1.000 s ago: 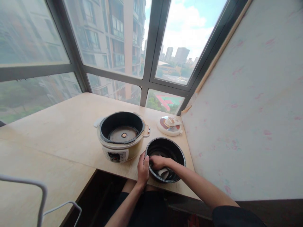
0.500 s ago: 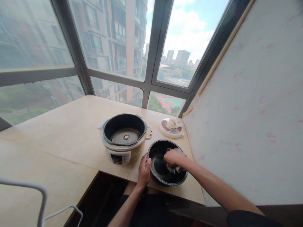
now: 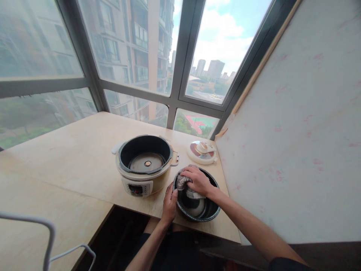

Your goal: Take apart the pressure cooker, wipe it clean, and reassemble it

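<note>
A dark inner pot (image 3: 209, 211) rests near the front edge of the wooden table. My left hand (image 3: 170, 203) grips its left rim, thumb on the inner side and fingers along the outside. My right hand (image 3: 196, 180) is closed on a crumpled patterned cloth (image 3: 183, 181), pressed against the far left part of the pot's inner wall and rim. Left of the pot stands a white electric pressure cooker (image 3: 145, 165), uncovered, its dark inside showing a round metal disc. Behind the pot lies the cooker's lid (image 3: 200, 152), handle upward.
The pale wooden tabletop (image 3: 76, 150) runs up to the windows and ends at the patterned wall (image 3: 282, 150) on the right. A bent white metal tube (image 3: 50, 241) rises at the lower left. Its front edge drops to a dark gap above my legs.
My right hand has moved the cloth from the pot's right inner side to its far left side. My left hand keeps its hold on the rim. The view has shifted slightly.
</note>
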Tool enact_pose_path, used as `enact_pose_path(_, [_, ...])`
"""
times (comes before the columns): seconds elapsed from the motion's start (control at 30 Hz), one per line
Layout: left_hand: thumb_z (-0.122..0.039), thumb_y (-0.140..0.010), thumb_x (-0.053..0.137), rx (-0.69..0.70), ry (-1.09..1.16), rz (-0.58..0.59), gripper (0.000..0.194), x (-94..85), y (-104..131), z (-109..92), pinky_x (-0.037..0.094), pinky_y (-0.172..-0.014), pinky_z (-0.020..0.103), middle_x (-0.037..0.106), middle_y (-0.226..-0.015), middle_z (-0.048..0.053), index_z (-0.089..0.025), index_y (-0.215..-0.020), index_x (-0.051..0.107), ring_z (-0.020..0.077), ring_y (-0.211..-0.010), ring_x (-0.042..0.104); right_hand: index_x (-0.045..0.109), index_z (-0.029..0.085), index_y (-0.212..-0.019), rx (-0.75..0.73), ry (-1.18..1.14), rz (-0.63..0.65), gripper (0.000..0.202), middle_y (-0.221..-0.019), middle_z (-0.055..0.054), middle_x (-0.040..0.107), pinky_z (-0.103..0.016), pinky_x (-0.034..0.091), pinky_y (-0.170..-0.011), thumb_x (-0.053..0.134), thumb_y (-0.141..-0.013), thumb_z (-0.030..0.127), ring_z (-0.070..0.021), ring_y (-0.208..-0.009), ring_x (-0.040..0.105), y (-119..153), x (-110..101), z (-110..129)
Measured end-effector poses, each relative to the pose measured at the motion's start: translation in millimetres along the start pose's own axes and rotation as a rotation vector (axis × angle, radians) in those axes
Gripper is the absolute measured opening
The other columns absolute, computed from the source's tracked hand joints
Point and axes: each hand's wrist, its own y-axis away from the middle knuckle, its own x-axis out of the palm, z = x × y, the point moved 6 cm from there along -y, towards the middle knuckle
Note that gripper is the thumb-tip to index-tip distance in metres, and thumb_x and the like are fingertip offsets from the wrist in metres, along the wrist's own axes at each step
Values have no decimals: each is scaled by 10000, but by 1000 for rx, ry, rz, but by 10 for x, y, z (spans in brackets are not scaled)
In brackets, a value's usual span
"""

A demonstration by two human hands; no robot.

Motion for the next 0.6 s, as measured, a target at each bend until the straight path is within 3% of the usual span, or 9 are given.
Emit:
enact_pose_path(0.1, [-537,-974,451,-9,26,13,513,4,8,34,352,-1167,469,608,-1376,132,-200,-1334,596,275,-1327,528,685,203,-1165,-53,-102,-50,423,-1204,-82,662,-366,433,-1009,593,-781,52,-229,-1126,572,-14,145,191])
enact_pose_path(0.2, [-533,-973,450,-19,38,23,513,6,15,42,341,-1177,467,598,-1387,135,-201,-1338,589,278,-1341,517,683,203,-1160,-18,-81,-85,408,-1203,-80,657,-355,430,-1011,594,-790,58,-229,-1132,569,-56,221,205])
enact_pose_path(0.33, [-507,-960,475,-9,12,20,521,1,7,-9,300,-1201,474,563,-1444,137,-197,-1365,583,291,-1405,456,673,207,-1175,94,129,-72,361,-1265,-97,636,-368,417,-1015,592,-840,101,-253,-1162,549,-100,193,1])
enact_pose_path(0.6, [-402,-958,461,7,-77,-37,440,-20,2,-140,424,-1090,441,669,-1299,129,-174,-1284,647,268,-1226,601,691,198,-1099,349,494,117,250,-1200,-125,654,-361,426,-898,524,-919,148,-271,-1087,583,98,-53,-342])
